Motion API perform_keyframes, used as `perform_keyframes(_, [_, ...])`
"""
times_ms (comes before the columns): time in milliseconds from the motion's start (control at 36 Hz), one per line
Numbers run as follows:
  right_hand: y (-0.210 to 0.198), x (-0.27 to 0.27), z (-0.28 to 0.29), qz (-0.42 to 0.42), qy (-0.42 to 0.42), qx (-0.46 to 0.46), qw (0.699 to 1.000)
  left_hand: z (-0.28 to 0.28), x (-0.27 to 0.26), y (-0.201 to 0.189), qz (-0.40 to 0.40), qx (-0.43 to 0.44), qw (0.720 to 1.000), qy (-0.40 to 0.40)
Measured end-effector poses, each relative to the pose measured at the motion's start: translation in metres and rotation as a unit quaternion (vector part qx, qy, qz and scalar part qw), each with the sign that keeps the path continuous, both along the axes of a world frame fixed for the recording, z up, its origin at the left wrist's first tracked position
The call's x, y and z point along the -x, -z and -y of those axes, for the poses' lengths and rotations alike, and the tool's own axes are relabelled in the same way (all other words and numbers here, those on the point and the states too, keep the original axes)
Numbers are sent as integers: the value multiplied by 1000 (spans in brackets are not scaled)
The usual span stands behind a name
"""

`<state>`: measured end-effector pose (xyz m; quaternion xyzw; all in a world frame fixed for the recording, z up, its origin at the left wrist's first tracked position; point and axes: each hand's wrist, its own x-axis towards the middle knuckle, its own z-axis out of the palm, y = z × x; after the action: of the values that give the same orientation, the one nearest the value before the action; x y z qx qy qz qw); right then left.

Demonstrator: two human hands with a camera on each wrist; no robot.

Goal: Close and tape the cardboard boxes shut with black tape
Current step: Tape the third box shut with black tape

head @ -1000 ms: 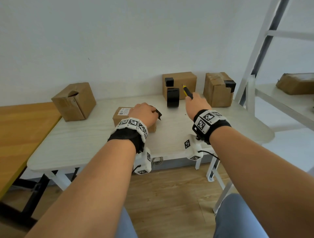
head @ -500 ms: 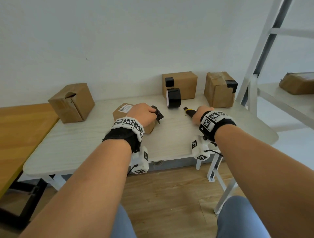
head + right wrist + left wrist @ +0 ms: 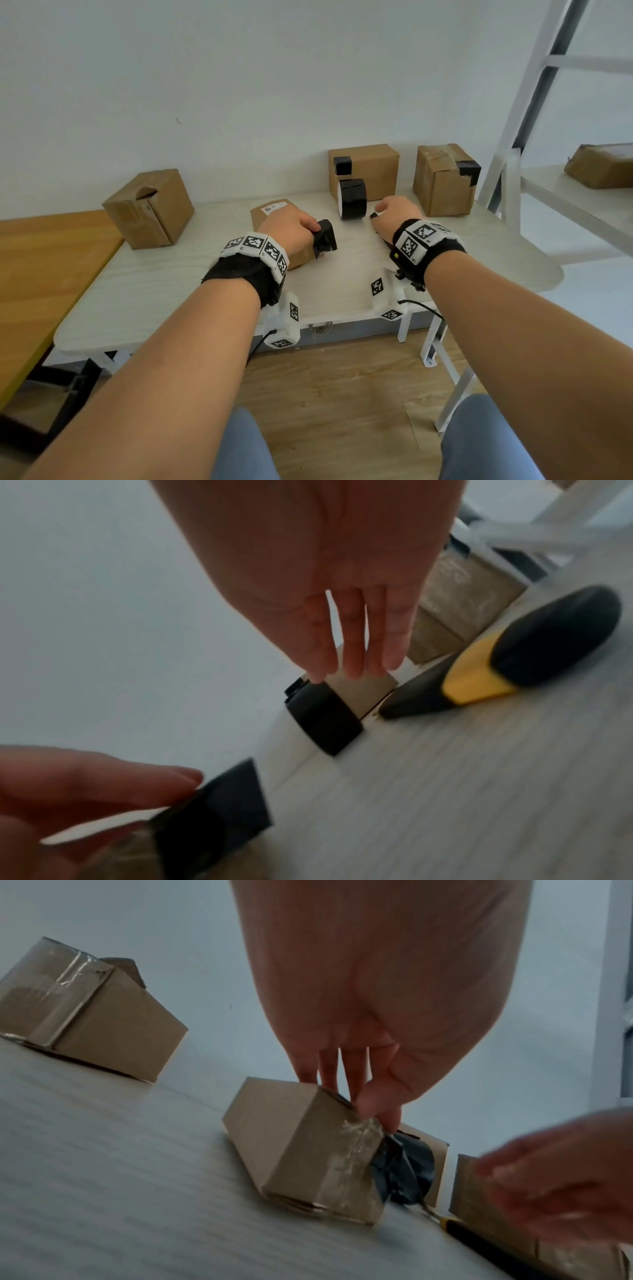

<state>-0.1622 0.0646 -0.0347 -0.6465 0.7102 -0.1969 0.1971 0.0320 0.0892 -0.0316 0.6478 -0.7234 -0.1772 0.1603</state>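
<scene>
Head view: left hand (image 3: 291, 229) clamped on small box (image 3: 270, 212), loose black tape strip (image 3: 325, 236) overhanging its end, tape roll (image 3: 352, 198) just behind. Left wrist: thumb pinning strip at box corner; best folded down tight, smoothed flat. Right wrist: right hand (image 3: 342, 615) empty, fingers straight, near roll, knife (image 3: 496, 664) beside it.

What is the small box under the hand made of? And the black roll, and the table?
The small box looks like plain brown cardboard, matte, with a shiny strip of clear tape at one end. The black roll seems to be glossy plastic tape; a pale inner ring, perhaps card, shows in the head view. The table has a pale wood-grain top, maybe laminate rather than solid wood.
</scene>
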Motion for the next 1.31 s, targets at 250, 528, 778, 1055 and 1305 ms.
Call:
perform_keyframes(250, [5,-38,-13,123,-73,-90,986,-7,-4,5,4,52,998,20])
perform_keyframes(528, [15,-44,-20,122,-107,-97,982,-7,-5,18,-8,111,994,3])
perform_keyframes(778, [13,-41,-21,117,-108,-94,983,-3,-2,22,10,124,992,-10])
perform_keyframes(1055, [15,-45,-14,12,-113,-98,989,-2,-2,20,22,115,993,-11])
perform_keyframes(1305, [21,-42,-2,140,-76,-132,978,-5,-3,19,15,109,994,-22])
